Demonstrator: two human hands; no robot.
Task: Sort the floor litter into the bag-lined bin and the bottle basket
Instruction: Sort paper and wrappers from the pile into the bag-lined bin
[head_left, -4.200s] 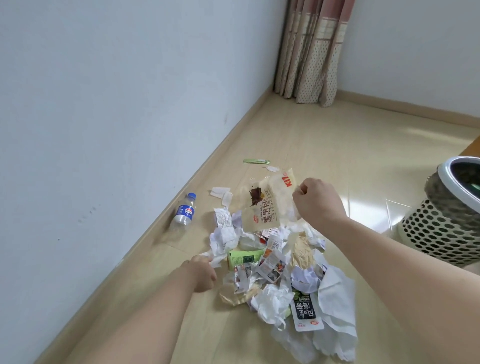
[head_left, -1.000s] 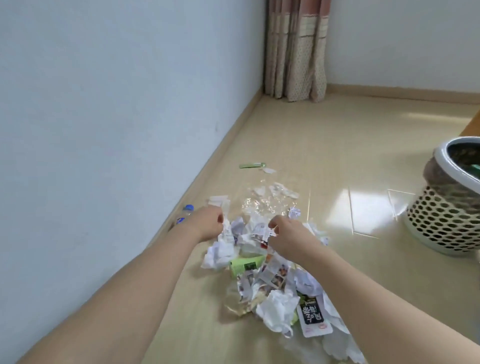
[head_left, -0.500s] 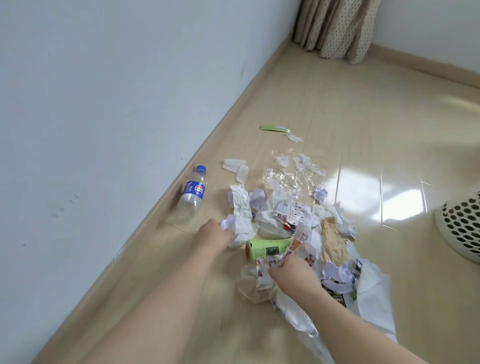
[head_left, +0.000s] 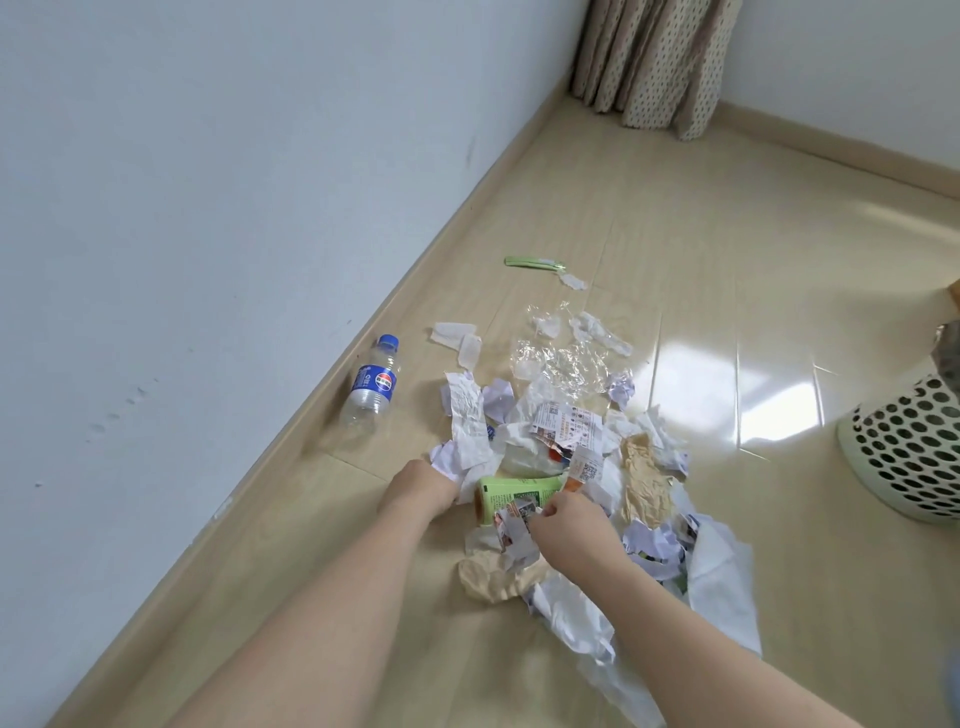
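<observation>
While both hands work the litter pile (head_left: 561, 467), left hand (head_left: 421, 491) closes on crumpled paper (head_left: 467, 436); right hand (head_left: 569, 525) pinches a printed scrap (head_left: 514, 522). Bottle (head_left: 371, 387) at 10 o'clock.

Blue-labelled clear bottle (head_left: 373, 382), green carton (head_left: 511, 493), white perforated basket (head_left: 906, 448), dotted curtain (head_left: 654, 62)

Only the plastic bottle (head_left: 372, 383) shows a Pepsi logo.

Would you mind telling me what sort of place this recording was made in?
Probably a room in a home, in a corner of it. Patterned curtains hang to a pale wood-look floor edged with a skirting board, and a perforated plastic bin stands at the right.
</observation>
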